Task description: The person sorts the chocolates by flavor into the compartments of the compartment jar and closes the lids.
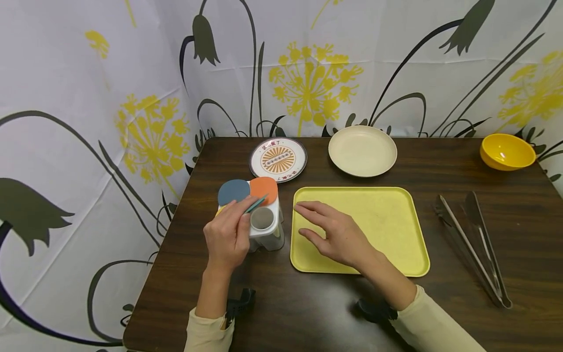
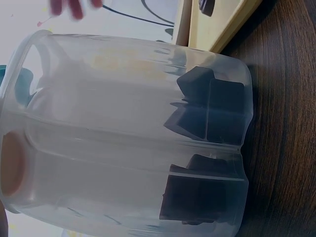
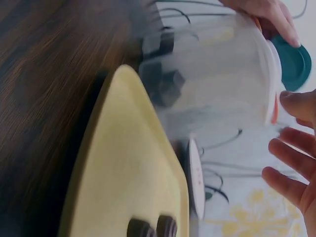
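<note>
A clear multi-compartment container (image 1: 270, 238) stands at the left of the table, with blue (image 1: 234, 191) and orange (image 1: 264, 189) lids on its far side. My left hand (image 1: 228, 234) pinches a teal lid (image 3: 295, 61), tilted up beside the uncovered round opening (image 1: 262, 218). Through the container's wall, dark angular chunks (image 2: 197, 192) show at the bottom in the left wrist view. My right hand (image 1: 332, 232) hovers over the near left part of the yellow tray (image 1: 378, 210), fingers spread and holding nothing. Dark small pieces (image 3: 140, 228) lie on the tray, hidden in the head view.
Behind the container is a patterned plate (image 1: 278, 160), and right of that a cream plate (image 1: 362, 151). A yellow bowl (image 1: 507, 152) sits at the far right corner. Metal tongs (image 1: 475, 249) lie right of the tray. Patterned cloth (image 1: 308, 73) hangs behind the table.
</note>
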`<action>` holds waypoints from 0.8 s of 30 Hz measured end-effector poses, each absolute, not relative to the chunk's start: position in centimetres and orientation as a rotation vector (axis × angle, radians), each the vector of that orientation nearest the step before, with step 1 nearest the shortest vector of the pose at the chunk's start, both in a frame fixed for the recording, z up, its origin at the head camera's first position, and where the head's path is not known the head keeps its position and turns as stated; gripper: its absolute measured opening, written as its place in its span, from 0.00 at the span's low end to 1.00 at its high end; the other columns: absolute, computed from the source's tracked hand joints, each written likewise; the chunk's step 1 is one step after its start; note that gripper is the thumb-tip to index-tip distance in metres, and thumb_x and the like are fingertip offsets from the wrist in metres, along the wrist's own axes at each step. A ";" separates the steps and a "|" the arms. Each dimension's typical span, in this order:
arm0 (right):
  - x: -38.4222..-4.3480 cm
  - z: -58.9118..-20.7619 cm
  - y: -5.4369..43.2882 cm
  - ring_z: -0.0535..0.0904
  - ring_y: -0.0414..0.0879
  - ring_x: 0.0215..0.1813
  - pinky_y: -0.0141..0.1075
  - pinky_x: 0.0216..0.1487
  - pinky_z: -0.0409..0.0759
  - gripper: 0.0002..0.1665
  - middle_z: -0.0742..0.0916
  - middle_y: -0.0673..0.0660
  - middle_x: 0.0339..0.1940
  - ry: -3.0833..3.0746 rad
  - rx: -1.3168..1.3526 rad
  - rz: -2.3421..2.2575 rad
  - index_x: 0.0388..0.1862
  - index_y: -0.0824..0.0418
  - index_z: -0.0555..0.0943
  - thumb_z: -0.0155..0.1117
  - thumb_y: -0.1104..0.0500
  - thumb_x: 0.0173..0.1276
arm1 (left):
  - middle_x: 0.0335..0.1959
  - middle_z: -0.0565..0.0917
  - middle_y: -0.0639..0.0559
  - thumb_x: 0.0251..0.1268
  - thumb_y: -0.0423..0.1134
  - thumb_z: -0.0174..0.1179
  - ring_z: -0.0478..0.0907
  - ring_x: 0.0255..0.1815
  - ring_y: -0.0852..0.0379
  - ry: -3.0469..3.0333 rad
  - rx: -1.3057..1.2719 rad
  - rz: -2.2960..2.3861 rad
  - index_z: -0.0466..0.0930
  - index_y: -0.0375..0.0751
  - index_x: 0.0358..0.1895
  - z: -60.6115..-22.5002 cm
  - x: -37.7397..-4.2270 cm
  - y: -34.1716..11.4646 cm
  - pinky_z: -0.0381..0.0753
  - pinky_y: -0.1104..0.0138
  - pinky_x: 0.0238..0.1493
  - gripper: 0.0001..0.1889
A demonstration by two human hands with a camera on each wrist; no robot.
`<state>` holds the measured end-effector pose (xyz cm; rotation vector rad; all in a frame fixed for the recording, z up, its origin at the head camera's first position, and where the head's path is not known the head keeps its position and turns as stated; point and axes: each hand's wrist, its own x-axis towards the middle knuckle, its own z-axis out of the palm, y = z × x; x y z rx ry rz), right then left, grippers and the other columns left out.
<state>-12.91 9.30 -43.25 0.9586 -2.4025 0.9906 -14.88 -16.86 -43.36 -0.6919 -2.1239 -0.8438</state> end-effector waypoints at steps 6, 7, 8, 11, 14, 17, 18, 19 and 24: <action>-13.9 -42.6 6.2 0.74 0.45 0.65 0.38 0.60 0.75 0.39 0.74 0.55 0.69 -2.318 1.037 1.125 0.72 0.59 0.70 0.71 0.57 0.63 | 0.46 0.87 0.47 0.75 0.47 0.44 0.85 0.44 0.49 -2.122 -0.696 -0.846 0.85 0.40 0.53 -43.3 -14.9 -16.9 0.80 0.47 0.50 0.21; -14.0 -42.6 5.8 0.74 0.45 0.66 0.38 0.60 0.75 0.40 0.73 0.56 0.70 -2.307 1.045 1.142 0.73 0.59 0.68 0.72 0.57 0.63 | 0.45 0.87 0.47 0.75 0.46 0.44 0.86 0.44 0.49 -2.120 -0.698 -0.842 0.85 0.40 0.52 -43.3 -14.9 -16.9 0.80 0.47 0.50 0.21; -14.1 -42.6 5.4 0.73 0.45 0.66 0.38 0.61 0.75 0.41 0.72 0.56 0.71 -2.294 1.054 1.155 0.73 0.60 0.67 0.72 0.57 0.63 | 0.45 0.87 0.47 0.75 0.46 0.44 0.86 0.44 0.49 -2.119 -0.700 -0.838 0.85 0.40 0.52 -43.3 -14.9 -16.9 0.80 0.47 0.50 0.21; -14.4 -42.7 4.5 0.72 0.46 0.67 0.36 0.62 0.73 0.42 0.71 0.56 0.72 -2.262 1.068 1.174 0.74 0.62 0.66 0.72 0.56 0.63 | 0.45 0.88 0.46 0.75 0.46 0.44 0.86 0.43 0.48 -2.115 -0.702 -0.826 0.85 0.39 0.52 -43.4 -14.9 -16.9 0.80 0.47 0.49 0.21; -14.7 -42.7 3.9 0.72 0.45 0.67 0.35 0.63 0.72 0.42 0.72 0.56 0.71 -2.233 1.067 1.172 0.73 0.64 0.66 0.72 0.56 0.63 | 0.44 0.88 0.47 0.75 0.46 0.44 0.86 0.42 0.48 -2.100 -0.706 -0.822 0.85 0.39 0.52 -43.5 -14.9 -16.8 0.81 0.46 0.48 0.21; -14.9 -42.7 3.6 0.72 0.45 0.67 0.35 0.63 0.72 0.43 0.73 0.56 0.70 -2.215 1.071 1.172 0.73 0.64 0.66 0.73 0.56 0.62 | 0.44 0.88 0.47 0.75 0.46 0.44 0.86 0.41 0.48 -2.089 -0.708 -0.818 0.85 0.40 0.52 -43.4 -15.0 -16.8 0.81 0.46 0.47 0.21; -15.0 -42.7 3.6 0.73 0.45 0.66 0.34 0.62 0.72 0.43 0.73 0.56 0.70 -2.215 1.073 1.170 0.74 0.63 0.66 0.73 0.56 0.62 | 0.44 0.88 0.47 0.75 0.46 0.44 0.86 0.41 0.48 -2.087 -0.709 -0.815 0.85 0.40 0.52 -43.4 -15.0 -16.8 0.81 0.46 0.47 0.21; -15.0 -42.7 3.5 0.73 0.45 0.66 0.34 0.62 0.73 0.44 0.73 0.56 0.70 -2.214 1.077 1.171 0.74 0.63 0.66 0.73 0.56 0.62 | 0.44 0.88 0.47 0.75 0.46 0.44 0.86 0.41 0.48 -2.090 -0.708 -0.812 0.85 0.40 0.52 -43.4 -15.0 -16.8 0.81 0.46 0.47 0.21; -15.2 -42.9 3.4 0.74 0.44 0.64 0.33 0.61 0.74 0.44 0.74 0.57 0.68 -2.204 1.084 1.183 0.73 0.63 0.66 0.74 0.56 0.60 | 0.44 0.88 0.47 0.75 0.46 0.43 0.86 0.42 0.49 -2.100 -0.709 -0.809 0.85 0.40 0.52 -43.4 -15.0 -16.9 0.81 0.46 0.48 0.22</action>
